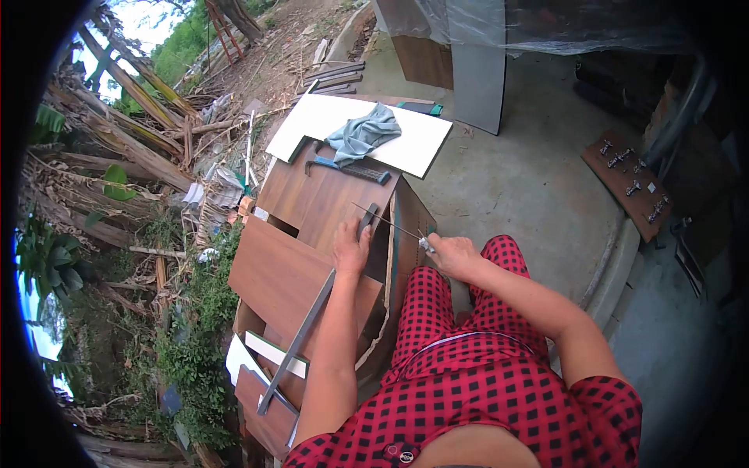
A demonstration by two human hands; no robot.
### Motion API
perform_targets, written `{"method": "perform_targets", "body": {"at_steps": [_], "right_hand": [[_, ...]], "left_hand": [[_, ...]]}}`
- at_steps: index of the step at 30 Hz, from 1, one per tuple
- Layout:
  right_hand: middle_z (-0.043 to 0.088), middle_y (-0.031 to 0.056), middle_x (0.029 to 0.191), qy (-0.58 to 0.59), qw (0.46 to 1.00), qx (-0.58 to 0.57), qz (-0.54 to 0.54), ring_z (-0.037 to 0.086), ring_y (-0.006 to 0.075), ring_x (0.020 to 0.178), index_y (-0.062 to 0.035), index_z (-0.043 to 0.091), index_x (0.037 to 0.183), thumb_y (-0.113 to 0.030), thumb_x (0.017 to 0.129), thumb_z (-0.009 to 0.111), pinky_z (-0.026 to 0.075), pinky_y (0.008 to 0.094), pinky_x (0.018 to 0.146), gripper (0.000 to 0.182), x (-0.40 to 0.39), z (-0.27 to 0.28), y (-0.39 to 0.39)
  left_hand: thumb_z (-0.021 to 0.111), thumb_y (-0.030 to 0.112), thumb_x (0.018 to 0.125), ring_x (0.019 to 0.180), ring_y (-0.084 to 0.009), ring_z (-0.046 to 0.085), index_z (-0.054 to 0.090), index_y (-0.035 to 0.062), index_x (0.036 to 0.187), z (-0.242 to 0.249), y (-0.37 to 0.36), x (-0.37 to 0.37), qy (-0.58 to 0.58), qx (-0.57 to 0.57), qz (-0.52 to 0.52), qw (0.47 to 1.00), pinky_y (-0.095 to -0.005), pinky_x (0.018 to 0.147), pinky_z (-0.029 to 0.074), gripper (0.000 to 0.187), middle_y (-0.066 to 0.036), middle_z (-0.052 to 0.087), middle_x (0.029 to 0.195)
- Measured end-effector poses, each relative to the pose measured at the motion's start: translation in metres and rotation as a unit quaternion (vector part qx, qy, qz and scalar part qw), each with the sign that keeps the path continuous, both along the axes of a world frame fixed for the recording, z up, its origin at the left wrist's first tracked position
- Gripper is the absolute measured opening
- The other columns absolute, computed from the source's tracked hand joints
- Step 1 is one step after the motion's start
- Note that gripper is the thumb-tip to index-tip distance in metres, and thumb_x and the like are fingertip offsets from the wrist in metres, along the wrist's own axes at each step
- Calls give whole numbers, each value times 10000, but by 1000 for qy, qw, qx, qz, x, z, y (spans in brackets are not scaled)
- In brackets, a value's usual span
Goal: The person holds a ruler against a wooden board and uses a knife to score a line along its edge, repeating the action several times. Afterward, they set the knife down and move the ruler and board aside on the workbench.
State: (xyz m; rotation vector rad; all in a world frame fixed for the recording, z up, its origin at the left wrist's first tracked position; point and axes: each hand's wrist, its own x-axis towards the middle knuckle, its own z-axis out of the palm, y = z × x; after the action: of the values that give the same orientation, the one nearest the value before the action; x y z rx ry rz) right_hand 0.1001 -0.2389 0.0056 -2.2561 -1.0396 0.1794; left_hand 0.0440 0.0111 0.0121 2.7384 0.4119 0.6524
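Observation:
My left hand (351, 246) is closed around a long dark grey strip (300, 337), which slants across the brown boards with its upper end just past my fingers. My right hand (455, 256) grips a thin, narrow blade (390, 224) by a whitish wrapped end (425, 243). That blade crosses the strip's upper end in this view. Beneath my left hand is a brown wood panel (281, 269), lying over a brown cabinet-like box (339, 207) with an open gap on its near side.
A blue-grey cloth (364, 134) lies on a white board (421, 140). Beside it rests a blue-and-black tool (351, 169). Grey and brown panels (477, 70) stand behind. A brown board with metal fittings (624, 183) lies at right. Plants and dry trunks (117, 210) fill the left.

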Motion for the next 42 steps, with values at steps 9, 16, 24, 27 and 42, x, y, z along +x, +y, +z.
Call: {"method": "perform_targets", "body": {"at_steps": [9, 16, 24, 27, 42], "right_hand": [[619, 234, 749, 35, 999, -6, -6, 619, 407, 742, 5, 497, 908, -162, 838, 507, 481, 495, 666, 182, 11, 20, 44], [625, 241, 768, 27, 999, -10, -14, 628, 399, 768, 9, 507, 919, -119, 803, 500, 489, 487, 698, 173, 11, 9, 61], [609, 228, 709, 6, 1000, -14, -15, 609, 413, 709, 6, 483, 887, -146, 837, 495, 473, 504, 648, 160, -4, 4, 4], [609, 224, 702, 13, 1000, -5, -13, 611, 412, 699, 4, 493, 873, -141, 834, 488, 473, 506, 642, 150, 9, 14, 38], [608, 221, 710, 35, 998, -24, -34, 600, 418, 706, -24, 457, 920, -204, 868, 486, 460, 514, 628, 189, -23, 10, -32]], "left_hand": [[610, 260, 821, 869, -316, 550, 588, 147, 1008, 2, -11, 1, 22, 52, 36, 998, -428, 727, 446, 220, -96, 533, 907], [597, 259, 837, 871, -331, 561, 584, 131, 1014, 3, -11, 1, 30, 49, 36, 998, -434, 731, 454, 218, -110, 545, 916], [592, 254, 835, 840, -326, 554, 558, 143, 1035, -2, -7, 2, 16, 80, 16, 997, -446, 707, 451, 232, -104, 533, 909], [583, 266, 845, 868, -328, 560, 564, 139, 1057, -2, -10, 2, 31, 74, 22, 997, -446, 721, 455, 248, -104, 541, 936], [571, 276, 853, 883, -338, 562, 548, 165, 1035, 1, -14, 3, 47, 35, 12, 998, -464, 720, 453, 214, -103, 537, 933]]}}
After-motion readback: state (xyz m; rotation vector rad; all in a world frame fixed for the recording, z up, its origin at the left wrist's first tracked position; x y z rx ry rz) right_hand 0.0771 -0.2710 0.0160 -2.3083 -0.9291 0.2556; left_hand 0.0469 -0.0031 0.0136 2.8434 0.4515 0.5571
